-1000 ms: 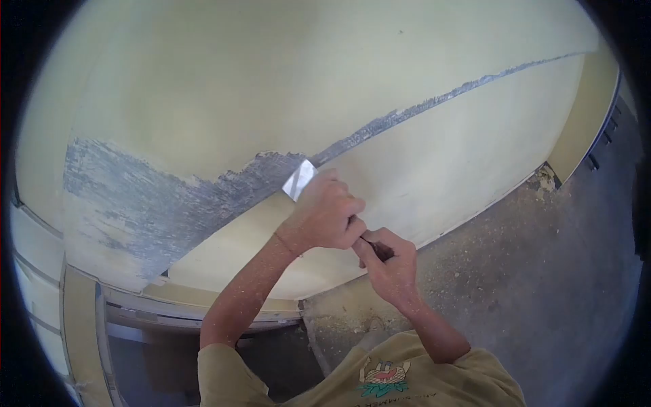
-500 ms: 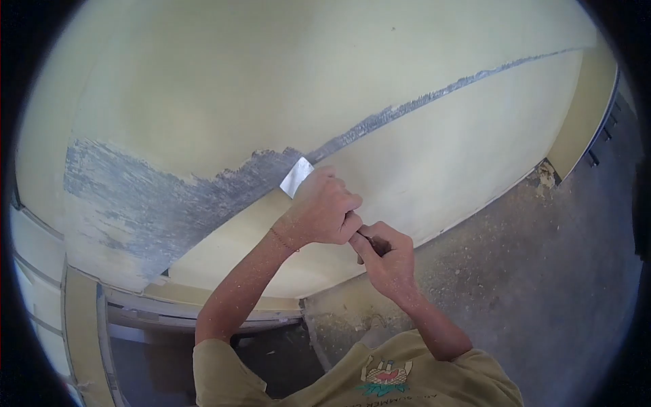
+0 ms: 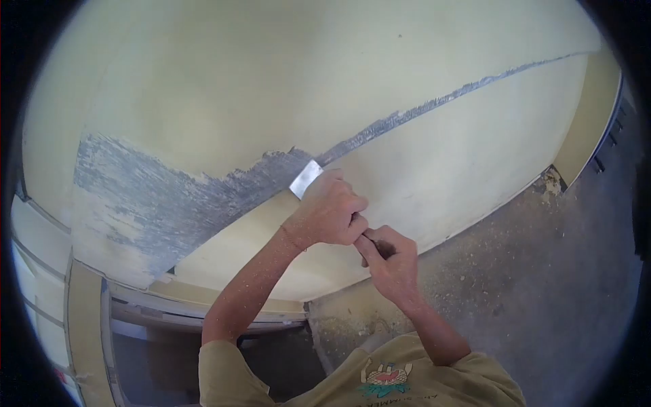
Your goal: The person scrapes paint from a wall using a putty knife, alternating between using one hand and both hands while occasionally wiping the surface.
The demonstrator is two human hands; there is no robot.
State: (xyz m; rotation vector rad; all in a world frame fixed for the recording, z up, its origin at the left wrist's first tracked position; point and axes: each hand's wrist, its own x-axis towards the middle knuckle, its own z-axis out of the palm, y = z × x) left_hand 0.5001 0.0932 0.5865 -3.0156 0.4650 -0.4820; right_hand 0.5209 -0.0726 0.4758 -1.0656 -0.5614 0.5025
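My left hand (image 3: 330, 211) is closed around a scraper (image 3: 306, 179), close behind its flat, shiny metal blade. The blade lies against the wall at the lower border of a rough grey scraped band (image 3: 224, 203). My right hand (image 3: 395, 263) is closed at the rear end of the same tool, just below and right of my left hand. Most of the handle is hidden by my fingers; a dark bit shows between the hands. Pale specks of dust dot my left forearm.
Cream paint covers the wall (image 3: 203, 81) above and below the grey band, which narrows toward the right. A dusty floor (image 3: 515, 271) with scattered flakes runs along the wall's base. At lower left is a framed opening (image 3: 224, 359); metal brackets (image 3: 599, 164) stick out at far right.
The view has shifted slightly. Both hands and the scraper appear a little farther right in the picture, with the grip unchanged and the blade still against the wall.
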